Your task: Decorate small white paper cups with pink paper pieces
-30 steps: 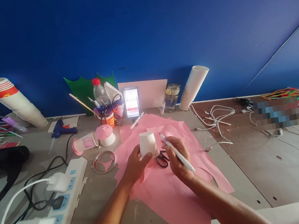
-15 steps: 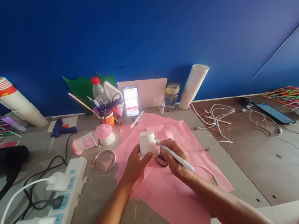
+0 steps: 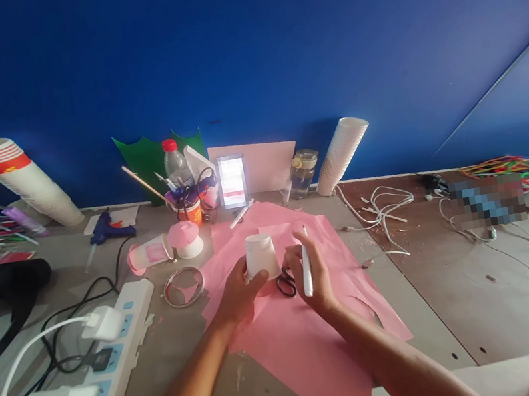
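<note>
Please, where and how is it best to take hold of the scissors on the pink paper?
Probably by the black scissors handles, coming from the person's near side. The finger loops lie toward the person on the pink paper, between the cup and the right hand; the blades cannot be seen.

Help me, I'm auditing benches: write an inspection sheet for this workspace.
Surface: grey table, pink paper across its middle.
Things in use: white cup, upside down; white pen.
Clutter: scissors on the paper between the hands; glue gun at left; leaning cup stacks near the wall.
Hands: left hand holds the cup; right hand holds the pen, clear of the cup.
Cables: plugs in the power strip; loose white cable at right.
Surroundings: blue wall behind; other people, nothing seen.
</note>
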{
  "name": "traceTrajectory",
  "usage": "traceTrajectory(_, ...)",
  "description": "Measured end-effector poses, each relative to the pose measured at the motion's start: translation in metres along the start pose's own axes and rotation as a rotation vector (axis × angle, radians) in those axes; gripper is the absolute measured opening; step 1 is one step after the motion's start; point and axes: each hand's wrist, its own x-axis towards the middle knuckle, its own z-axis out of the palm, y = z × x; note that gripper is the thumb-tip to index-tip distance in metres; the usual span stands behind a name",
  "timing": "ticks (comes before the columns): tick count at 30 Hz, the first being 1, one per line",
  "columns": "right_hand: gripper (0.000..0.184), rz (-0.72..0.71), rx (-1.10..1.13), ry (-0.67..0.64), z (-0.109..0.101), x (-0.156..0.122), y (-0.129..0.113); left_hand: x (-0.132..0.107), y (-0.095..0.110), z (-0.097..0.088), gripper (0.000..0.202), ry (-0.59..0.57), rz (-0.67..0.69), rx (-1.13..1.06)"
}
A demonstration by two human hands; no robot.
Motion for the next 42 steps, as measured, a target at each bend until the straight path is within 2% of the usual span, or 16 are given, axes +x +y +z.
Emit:
traceTrajectory(3,0.040,-0.045,-0.066,-0.016,0.002,0.003,0.010,0.001,-0.002,-0.001,0.045,0.000,0.016,-0.021)
traceTrajectory(6,0.045,-0.004,-0.076,-0.064,0.004,0.003,0.016,0.001,-0.004,-0.002,0.046,0.007,0.019,-0.011)
traceTrajectory(11,0.045,0.076,0.052,-0.193,0.004,-0.001,0.017,0.000,-0.002,-0.002,0.045,0.001,0.032,-0.040)
traceTrajectory(16,0.056,0.112,0.097,-0.305,0.003,-0.005,0.017,-0.005,0.006,0.000,0.051,-0.064,0.029,-0.097)
traceTrajectory(25,0.061,0.070,0.028,-0.216,0.000,0.000,0.015,-0.005,0.005,0.002,0.062,-0.056,0.027,-0.093)
traceTrajectory(28,0.060,0.067,-0.043,-0.126,0.000,0.001,0.015,-0.005,0.001,0.002,0.054,-0.003,0.014,-0.032)
traceTrajectory(31,0.060,0.033,-0.099,-0.045,0.001,0.004,0.019,-0.003,-0.006,0.000,0.045,0.126,0.034,-0.015)
traceTrajectory(36,0.058,-0.010,-0.181,-0.047,0.005,0.004,0.038,0.004,-0.018,-0.005,0.042,0.336,0.047,0.035)
traceTrajectory(39,0.059,0.053,-0.202,-0.084,0.006,0.003,0.048,0.007,-0.023,-0.006,0.045,0.370,0.074,0.030)
traceTrajectory(42,0.060,0.111,-0.217,-0.125,0.006,0.003,0.051,0.008,-0.027,-0.007,0.047,0.344,0.098,0.025)
